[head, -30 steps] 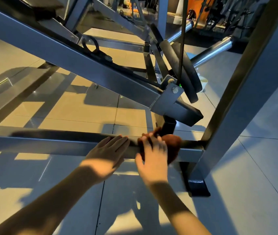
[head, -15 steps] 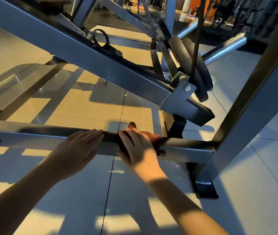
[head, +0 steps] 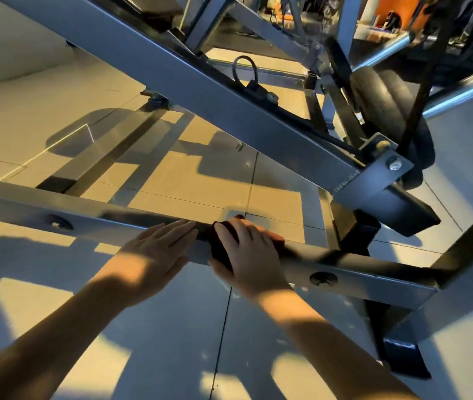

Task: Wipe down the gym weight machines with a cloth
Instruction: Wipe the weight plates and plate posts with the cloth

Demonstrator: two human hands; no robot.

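A grey steel crossbar (head: 359, 272) of the weight machine runs low across the view from left to right. My right hand (head: 248, 255) lies over a dark reddish-brown cloth (head: 221, 246) draped on the bar, fingers curved over its top and thumb on the near face. My left hand (head: 160, 249) rests flat on the same bar just left of the cloth, fingers straight and together. Most of the cloth is hidden under my right hand.
A sloping grey beam (head: 200, 90) passes above the bar and ends in a bolted bracket (head: 373, 183). Black weight plates (head: 388, 108) and chrome sleeves (head: 466, 90) sit at the upper right. A dark upright post (head: 466, 243) and its foot (head: 405, 359) stand at the right. Tiled floor below.
My right hand has slid the cloth leftward along the crossbar, away from the right post. My left hand has moved left with it, staying flat on the bar.
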